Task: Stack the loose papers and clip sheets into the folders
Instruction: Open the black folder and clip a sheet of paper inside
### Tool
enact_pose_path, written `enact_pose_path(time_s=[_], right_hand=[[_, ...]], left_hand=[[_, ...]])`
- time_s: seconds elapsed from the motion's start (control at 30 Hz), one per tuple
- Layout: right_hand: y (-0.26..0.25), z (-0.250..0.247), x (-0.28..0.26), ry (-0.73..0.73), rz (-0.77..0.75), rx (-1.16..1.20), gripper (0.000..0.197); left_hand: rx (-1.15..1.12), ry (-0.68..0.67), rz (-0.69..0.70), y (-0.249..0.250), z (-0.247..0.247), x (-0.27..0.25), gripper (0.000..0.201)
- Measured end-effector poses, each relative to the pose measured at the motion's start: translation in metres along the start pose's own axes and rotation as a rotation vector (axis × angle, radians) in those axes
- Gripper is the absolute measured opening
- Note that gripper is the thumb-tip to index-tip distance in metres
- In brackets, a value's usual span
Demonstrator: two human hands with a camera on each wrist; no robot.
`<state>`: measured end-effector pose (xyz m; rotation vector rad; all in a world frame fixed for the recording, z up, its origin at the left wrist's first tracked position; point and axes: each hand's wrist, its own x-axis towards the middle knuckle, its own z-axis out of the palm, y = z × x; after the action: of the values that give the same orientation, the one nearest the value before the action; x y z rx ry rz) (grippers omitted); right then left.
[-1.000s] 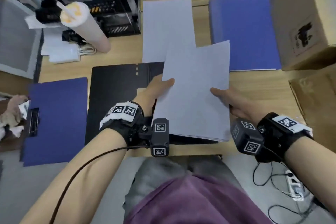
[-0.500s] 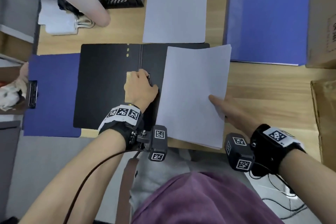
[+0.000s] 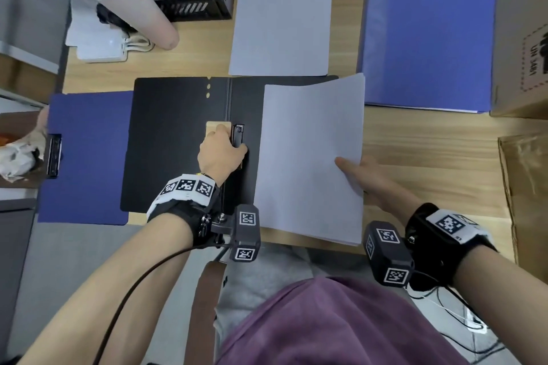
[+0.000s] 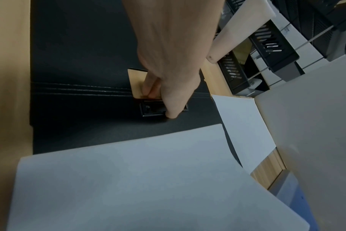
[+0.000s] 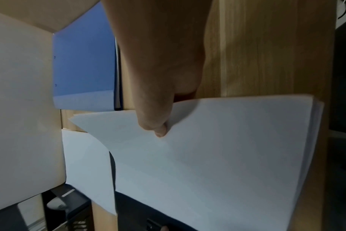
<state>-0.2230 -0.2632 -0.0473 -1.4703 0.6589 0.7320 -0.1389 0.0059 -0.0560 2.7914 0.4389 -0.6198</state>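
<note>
Paper stack (image 3: 311, 157) held over the right half of an open black folder (image 3: 178, 142), clip not yet closed on it.
Nearest, the right hand (image 3: 364, 178) pinches the stack's right edge, thumb on top and fingers beneath, long axis running away from the person. The left hand (image 3: 221, 151), curled round the folder's metal clip (image 3: 238, 135) at the spine, sits just left of the stack's free edge. That edge must likely slide leftward under the clip. Farther off on the bench (image 3: 430, 139) lie a loose sheet (image 3: 281, 12) and a blue folder (image 3: 430, 27).
</note>
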Motion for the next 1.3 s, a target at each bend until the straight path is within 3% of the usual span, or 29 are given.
enact_pose_path(time_s=[0.1, 0.37, 0.63, 0.87, 0.97, 1.3], right_hand=[[-0.004, 0.005, 0.002, -0.024, -0.017, 0.003, 0.020], [0.005, 0.022, 0.009, 0.034, -0.050, -0.053, 0.032], [0.010, 0.025, 0.010, 0.049, -0.122, -0.079, 0.012], [0.000, 0.032, 0.012, 0.047, -0.228, -0.190, 0.026], [-0.001, 0.028, 0.012, 0.015, -0.222, -0.205, 0.021], [0.009, 0.033, 0.009, 0.005, -0.185, -0.170, 0.032]], left_hand=[[0.013, 0.020, 0.075, 0.002, 0.003, -0.001, 0.035], [0.223, -0.041, 0.244, 0.003, 0.002, -0.010, 0.022], [0.031, -0.154, 0.186, -0.007, -0.005, -0.008, 0.013], [-0.002, -0.155, 0.198, -0.007, -0.003, -0.013, 0.011], [-0.002, -0.147, 0.191, -0.008, -0.002, -0.013, 0.013], [-0.003, -0.112, 0.215, -0.009, 0.001, -0.017, 0.019]])
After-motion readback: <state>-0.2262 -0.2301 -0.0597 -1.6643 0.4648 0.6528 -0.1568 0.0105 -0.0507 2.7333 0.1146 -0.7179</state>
